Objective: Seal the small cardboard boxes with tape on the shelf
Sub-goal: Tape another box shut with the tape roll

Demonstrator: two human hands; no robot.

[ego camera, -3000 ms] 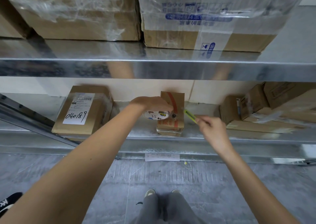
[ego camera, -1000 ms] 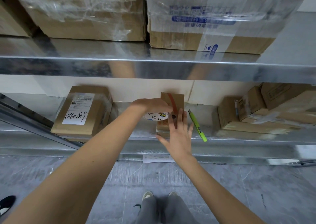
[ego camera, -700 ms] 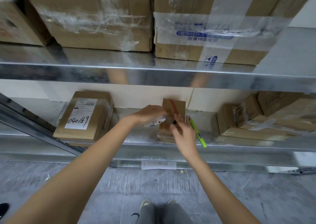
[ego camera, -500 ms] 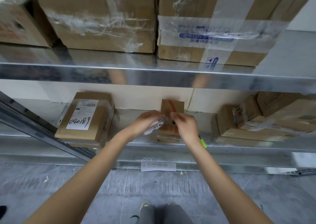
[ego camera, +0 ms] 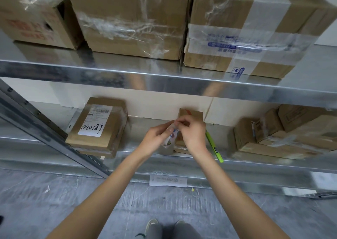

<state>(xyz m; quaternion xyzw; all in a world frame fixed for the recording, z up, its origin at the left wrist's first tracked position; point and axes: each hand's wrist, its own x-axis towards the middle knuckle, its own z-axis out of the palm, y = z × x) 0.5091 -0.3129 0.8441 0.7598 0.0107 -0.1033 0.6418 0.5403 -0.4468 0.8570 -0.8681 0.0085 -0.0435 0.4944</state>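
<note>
Even, diffuse indoor light over a metal shelf (ego camera: 164, 78), seen through a wide-angle head camera.
No hard shadows fell; only soft dark patches lay under the boxes. The shelf's steel edge gave a smeared reflection of both forearms, and plastic wrap on the upper cartons (ego camera: 131, 25) caught pale glare. Straight shelf lines bowed toward the frame's borders. Motion blur softened the left hand (ego camera: 156, 138) and right hand (ego camera: 193, 133), and the cartons at far right were hazy.
</note>
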